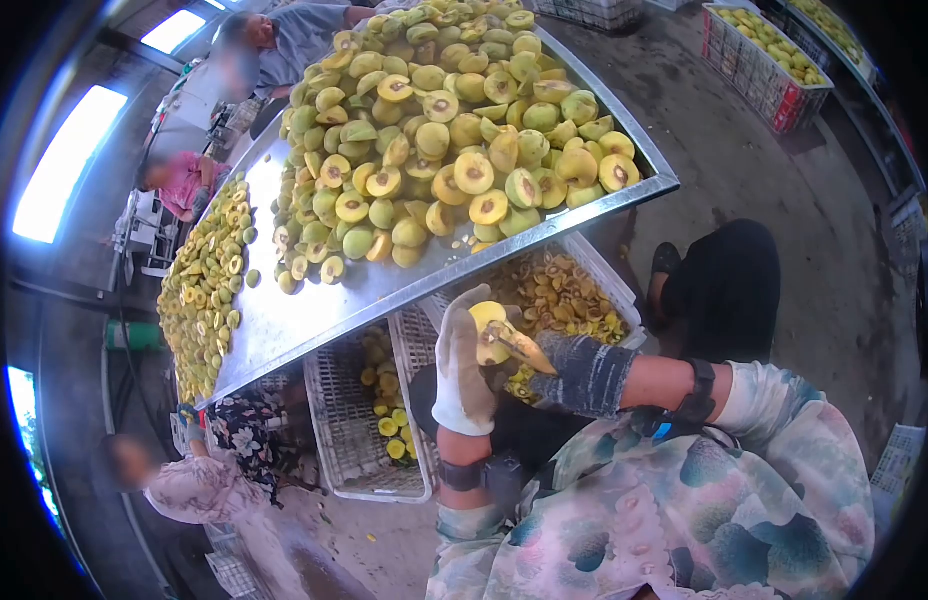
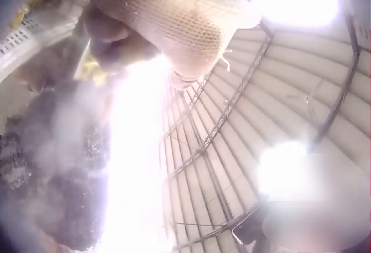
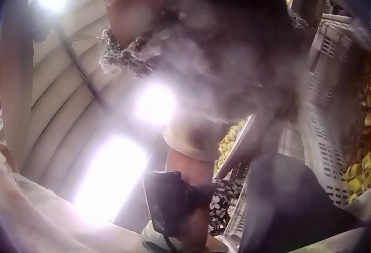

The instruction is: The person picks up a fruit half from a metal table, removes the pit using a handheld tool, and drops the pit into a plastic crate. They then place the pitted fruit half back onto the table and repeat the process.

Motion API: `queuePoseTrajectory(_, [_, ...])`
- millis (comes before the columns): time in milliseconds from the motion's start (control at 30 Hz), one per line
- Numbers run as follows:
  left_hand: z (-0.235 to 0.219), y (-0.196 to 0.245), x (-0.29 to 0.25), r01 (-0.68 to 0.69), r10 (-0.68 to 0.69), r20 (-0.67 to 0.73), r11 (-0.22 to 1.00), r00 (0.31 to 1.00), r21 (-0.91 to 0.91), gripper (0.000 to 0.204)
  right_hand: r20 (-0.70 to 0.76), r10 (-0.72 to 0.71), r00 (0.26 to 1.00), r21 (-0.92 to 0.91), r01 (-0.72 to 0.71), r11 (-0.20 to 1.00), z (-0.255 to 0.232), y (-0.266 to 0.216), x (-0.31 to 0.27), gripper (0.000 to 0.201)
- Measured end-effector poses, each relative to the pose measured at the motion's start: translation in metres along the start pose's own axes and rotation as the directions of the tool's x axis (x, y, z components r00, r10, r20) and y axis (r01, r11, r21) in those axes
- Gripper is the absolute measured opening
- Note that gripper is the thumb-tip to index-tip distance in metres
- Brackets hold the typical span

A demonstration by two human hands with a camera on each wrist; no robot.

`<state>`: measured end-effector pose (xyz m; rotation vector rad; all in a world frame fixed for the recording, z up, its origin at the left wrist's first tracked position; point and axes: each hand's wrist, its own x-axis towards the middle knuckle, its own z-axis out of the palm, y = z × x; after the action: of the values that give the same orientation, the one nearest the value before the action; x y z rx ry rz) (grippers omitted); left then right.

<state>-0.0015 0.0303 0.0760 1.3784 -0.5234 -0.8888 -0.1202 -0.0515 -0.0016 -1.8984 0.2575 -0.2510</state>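
My left hand (image 1: 464,380), in a white knit glove, holds a yellow halved stone fruit (image 1: 487,318) with its cut face towards my right hand. The right hand (image 1: 589,374) wears a dark grey fuzzy glove and grips a slim tan tool (image 1: 527,350), whose narrow end overlaps the cut face. Both hands are over a crate (image 1: 624,305) of brownish-yellow fruit pieces, just below the table edge. The white glove (image 2: 168,26) shows curled in the left wrist view. In the right wrist view the dark glove (image 3: 226,55) is blurred and hides its fingers.
Heaped fruit halves (image 1: 434,130) cover much of the metal table (image 1: 314,325) ahead. A white crate (image 1: 369,485) with yellow pieces stands below it on the left. Other people sit along the far left side. A full crate (image 1: 764,70) stands back right.
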Motion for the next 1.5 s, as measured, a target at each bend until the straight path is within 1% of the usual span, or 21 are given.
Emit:
queuePoseTrajectory(100, [0.001, -0.001, 0.004, 0.030, -0.030, 0.025, 1.000, 0.999, -0.009, 0.052, 0.019, 0.123, 0.992, -0.031, -0.122, 0.992, -0.010, -0.022, 0.000, 0.033])
queuePoseTrajectory(167, [0.014, -0.007, 0.001, -0.145, 0.140, -0.161, 0.989, 0.977, -0.020, 0.054, -0.014, 0.199, 0.980, 0.017, -0.199, 0.980, -0.018, -0.044, -0.003, 0.033])
queuePoseTrajectory(200, [0.020, -0.007, 0.000, -0.209, 0.200, -0.201, 0.978, 0.959, -0.021, 0.054, -0.013, 0.199, 0.980, 0.016, -0.198, 0.980, -0.014, -0.043, -0.003, 0.033])
queuePoseTrajectory(267, [0.028, -0.007, -0.001, -0.243, 0.228, -0.259, 0.970, 0.939, -0.026, 0.054, -0.252, -0.041, 0.967, -0.005, 0.041, 0.999, -0.006, -0.043, -0.001, 0.035])
queuePoseTrajectory(400, [0.029, -0.015, -0.002, -0.350, 0.354, -0.326, 0.934, 0.877, 0.072, 0.054, -0.286, -0.030, 0.958, 0.025, 0.038, 0.999, -0.004, -0.050, -0.005, 0.036])
queuePoseTrajectory(467, [0.029, -0.022, 0.000, -0.394, 0.430, -0.324, 0.903, 0.843, 0.174, 0.056, -0.225, 0.096, 0.970, 0.006, -0.097, 0.995, 0.009, -0.029, -0.004, 0.035])
queuePoseTrajectory(533, [0.028, -0.024, -0.001, -0.432, 0.505, -0.319, 0.860, 0.802, 0.272, 0.057, -0.201, 0.104, 0.974, -0.005, -0.107, 0.994, 0.013, -0.024, -0.005, 0.035])
queuePoseTrajectory(600, [0.026, -0.021, -0.003, -0.421, 0.446, -0.254, 0.895, 0.858, 0.150, 0.055, -0.178, 0.115, 0.977, -0.016, -0.119, 0.993, 0.010, -0.023, -0.008, 0.035])
queuePoseTrajectory(633, [0.023, -0.015, -0.004, -0.418, 0.443, -0.254, 0.896, 0.860, 0.148, 0.055, -0.157, -0.008, 0.988, -0.094, -0.006, 0.996, 0.004, -0.027, -0.011, 0.036])
queuePoseTrajectory(700, [0.019, 0.001, -0.008, -0.133, 0.124, -0.098, 0.987, 0.987, -0.093, 0.055, -0.124, -0.131, 0.984, -0.167, 0.109, 0.980, -0.004, -0.033, -0.014, 0.037])
queuePoseTrajectory(767, [0.021, 0.006, -0.008, -0.125, 0.123, -0.100, 0.992, 0.987, -0.018, 0.054, -0.086, 0.068, 0.994, 0.032, -0.065, 0.997, -0.009, -0.041, -0.015, 0.036])
queuePoseTrajectory(833, [0.025, -0.003, -0.005, -0.233, 0.261, -0.220, 0.961, 0.940, 0.147, 0.051, -0.033, 0.121, 0.992, 0.026, -0.120, 0.992, -0.020, -0.054, -0.015, 0.034])
queuePoseTrajectory(867, [0.031, -0.012, -0.003, -0.328, 0.423, -0.285, 0.887, 0.860, 0.326, 0.048, 0.015, 0.180, 0.984, 0.013, -0.180, 0.984, -0.022, -0.058, -0.015, 0.033])
queuePoseTrajectory(1000, [0.031, -0.019, 0.000, -0.347, 0.448, -0.277, 0.872, 0.850, 0.346, 0.050, -0.002, 0.202, 0.979, 0.003, -0.202, 0.979, -0.017, -0.047, -0.013, 0.034])
queuePoseTrajectory(1067, [0.023, -0.012, 0.000, -0.266, 0.310, -0.179, 0.935, 0.934, 0.233, 0.051, -0.169, -0.045, 0.985, 0.005, 0.047, 0.999, -0.008, -0.031, -0.011, 0.029])
queuePoseTrajectory(1100, [0.021, -0.007, 0.001, -0.265, 0.309, -0.180, 0.935, 0.934, 0.234, 0.051, -0.169, -0.045, 0.985, 0.006, 0.046, 0.999, 0.002, -0.013, -0.007, 0.029])
queuePoseTrajectory(1167, [0.016, 0.005, 0.002, -0.014, 0.013, -0.026, 0.998, 1.000, -0.060, 0.055, -0.097, -0.064, 0.993, -0.025, 0.062, 0.998, 0.015, 0.012, 0.003, 0.025])
queuePoseTrajectory(1200, [0.010, 0.012, 0.002, 0.065, -0.059, 0.066, 0.995, 0.996, -0.082, 0.058, -0.098, -0.064, 0.993, -0.023, 0.062, 0.998, 0.014, 0.013, -0.001, 0.025])
queuePoseTrajectory(1300, [0.013, 0.010, 0.006, 0.059, -0.058, 0.015, 0.993, 0.998, -0.100, 0.054, -0.068, 0.036, 0.997, -0.079, -0.041, 0.996, -0.004, -0.017, -0.004, 0.024])
queuePoseTrajectory(1400, [0.021, -0.020, 0.008, -0.273, 0.361, -0.227, 0.899, 0.905, 0.341, 0.043, -0.163, -0.038, 0.986, -0.097, 0.023, 0.995, -0.001, -0.014, -0.003, 0.026])
queuePoseTrajectory(1500, [0.025, -0.031, 0.007, -0.343, 0.436, -0.257, 0.877, 0.862, 0.337, 0.048, -0.124, 0.097, 0.988, 0.010, -0.097, 0.995, -0.010, -0.026, -0.006, 0.029])
